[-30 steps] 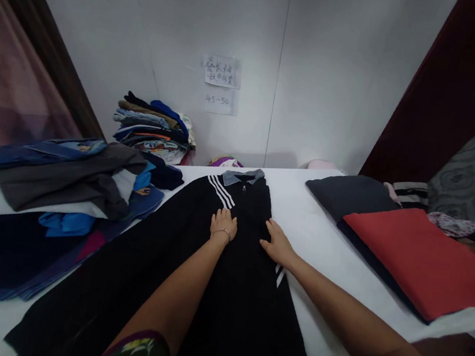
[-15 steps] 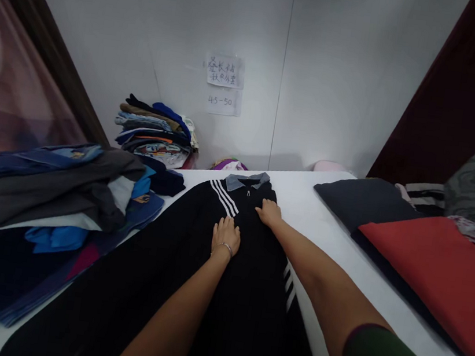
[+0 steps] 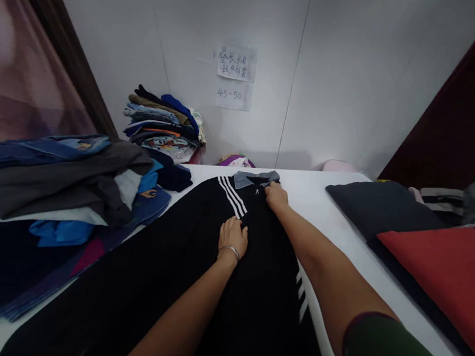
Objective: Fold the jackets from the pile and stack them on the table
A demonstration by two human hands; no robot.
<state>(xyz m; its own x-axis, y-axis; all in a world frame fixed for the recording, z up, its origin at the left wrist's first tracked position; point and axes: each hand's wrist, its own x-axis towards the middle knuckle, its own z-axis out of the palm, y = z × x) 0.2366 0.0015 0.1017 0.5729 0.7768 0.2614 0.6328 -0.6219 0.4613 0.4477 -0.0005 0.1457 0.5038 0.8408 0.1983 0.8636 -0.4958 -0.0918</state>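
A black long-sleeved jacket [image 3: 258, 286] lies spread on the white table, its grey collar [image 3: 243, 180] at the far end. Three white stripes [image 3: 233, 196] cross its left shoulder, and more show along the sleeve at right. My left hand [image 3: 233, 240] rests flat on the chest below those stripes, fingers stretched forward. Just beside the collar's right end, my right hand [image 3: 277, 197] has its fingers curled down on the jacket's cloth, apparently pinching it; the fingertips are partly hidden.
Loose clothes [image 3: 66, 179] are heaped at the left, and a folded pile [image 3: 163, 124] stands against the wall. At the right lie a folded dark garment [image 3: 369, 207] and a red one [image 3: 448, 270]. Paper notes [image 3: 236, 75] hang on the wall behind the white table [image 3: 308, 202].
My right hand has moved up the jacket to the collar, and its fingers have curled in. My left hand stays on the chest. The whole view has shifted slightly.
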